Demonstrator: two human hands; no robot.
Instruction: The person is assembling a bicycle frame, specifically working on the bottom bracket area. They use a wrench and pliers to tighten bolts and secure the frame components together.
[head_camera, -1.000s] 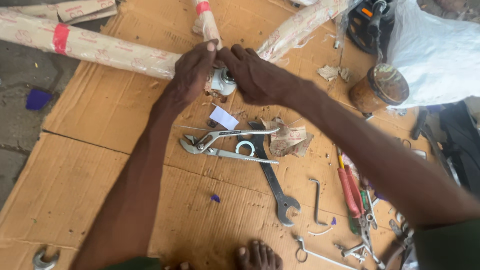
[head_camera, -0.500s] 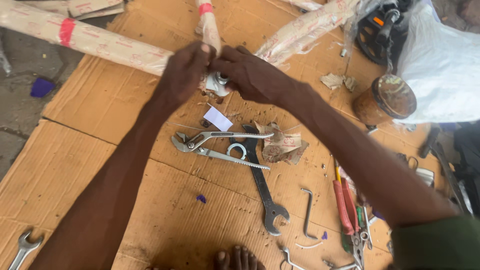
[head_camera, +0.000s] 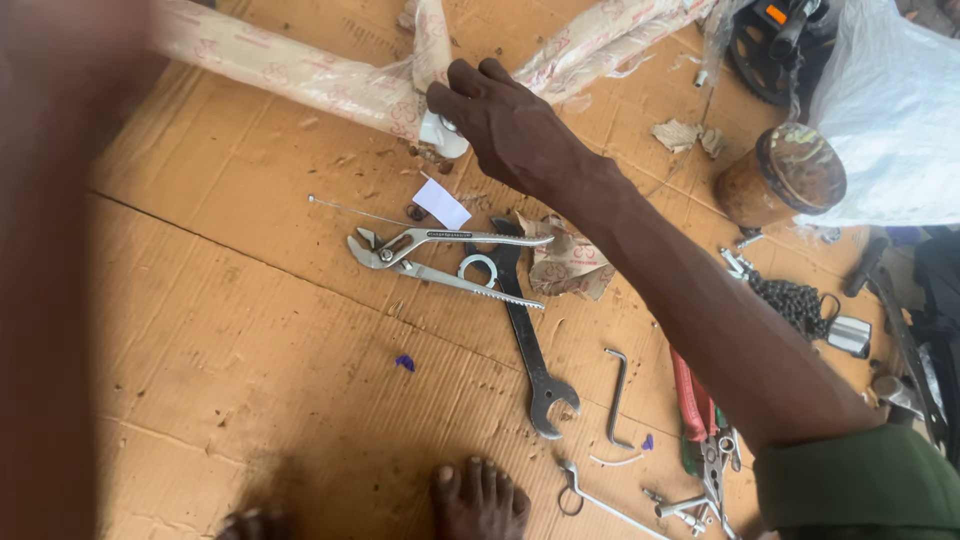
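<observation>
My right fingers (head_camera: 470, 95) curl down over a white fitting (head_camera: 443, 135) at the joint of the wrapped tubes (head_camera: 300, 75), closed on it from above. My right hand (head_camera: 505, 125) reaches in from the lower right. My left arm is only a dark blur along the left edge; I cannot tell how those fingers stand. Just below the fitting, on the cardboard (head_camera: 250, 330), lie pliers (head_camera: 430, 255), a spanner (head_camera: 530, 340) and a hex key (head_camera: 618, 395).
</observation>
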